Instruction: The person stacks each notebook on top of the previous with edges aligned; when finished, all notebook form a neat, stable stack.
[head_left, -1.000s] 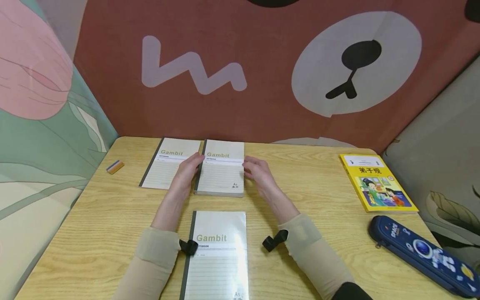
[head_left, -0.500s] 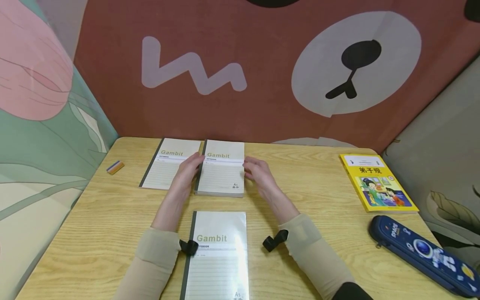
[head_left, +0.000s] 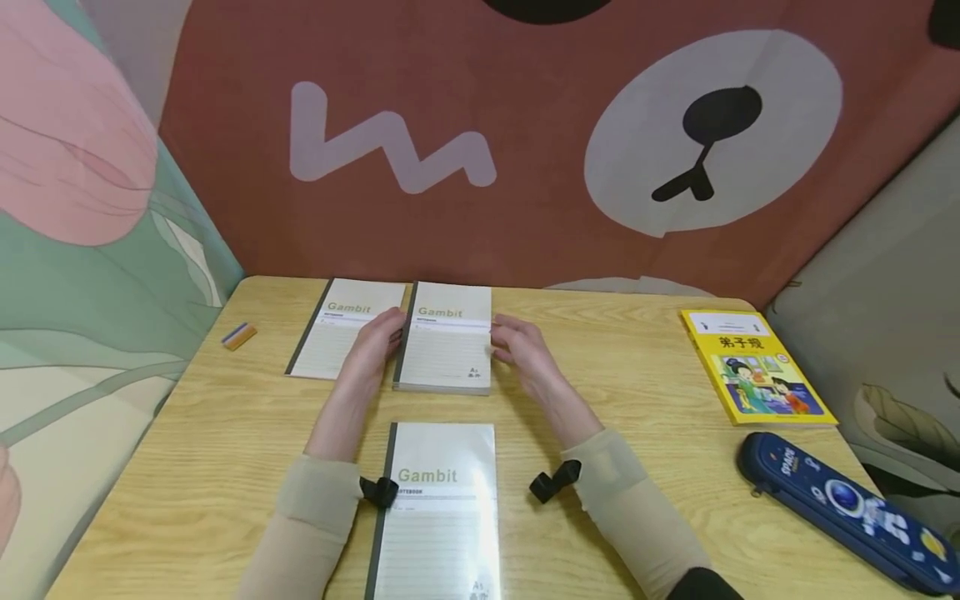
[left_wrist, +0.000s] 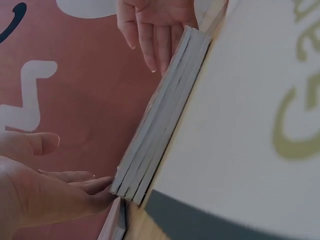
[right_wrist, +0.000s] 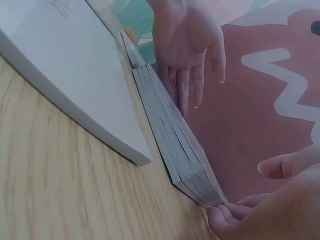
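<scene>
A neat stack of several Gambit notebooks (head_left: 444, 350) lies near the table's far edge, its layered page edges visible in both wrist views. My left hand (head_left: 369, 346) is at the stack's dark-spined left side; in the left wrist view its straight fingers touch the stack's lower end. On the other side, my right hand (head_left: 523, 346) has its fingertips against the right edge, touching a corner in the right wrist view. Both thumbs stand away from the covers. A notebook (head_left: 330, 342) lies left of the stack, partly behind my left hand. Nearer to me lies another notebook (head_left: 442, 542).
An orange-and-blue eraser (head_left: 239, 336) lies at the table's far left. On the right are a yellow picture-cover book (head_left: 757, 367) and, nearer, a navy space-themed pencil case (head_left: 847, 508). A printed cloth wall (head_left: 525, 225) rises behind the wooden table (head_left: 615, 367).
The head view has shifted slightly. My left fingertips have drawn back a little from the stack's cover edge; the right hand and the notebooks stay in place.
</scene>
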